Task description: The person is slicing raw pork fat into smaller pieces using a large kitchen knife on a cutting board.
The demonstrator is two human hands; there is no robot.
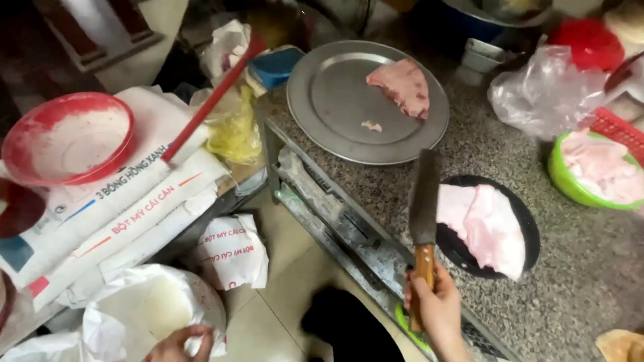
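The right hand (436, 305) is closed tight around the wooden handle of a big knife (424, 201). The wide dark blade points up and away from the person, and it is over the front edge of the speckled stone desk (570, 268). Just beside the blade, on its right, a pale pink slab of raw meat (486, 228) lies on a round black board (520, 221). Farther back on the desk is a round metal tray (329, 100) with another piece of pink meat (402, 86) and one tiny scrap (371, 125) on it. A green bowl (560, 177) full of more pale meat sits at the right side, near a crumpled clear plastic bag (543, 90). The left hand (178, 345) is low down at the bottom of the picture, well apart from the knife. Its grip is curled on the edge of an open white sack (121, 315), which sits low beside the desk. Above it are stacked white flour bags (121, 214), a red bowl (67, 137) dusted with white powder, and a long red stick (211, 100) that leans across them.
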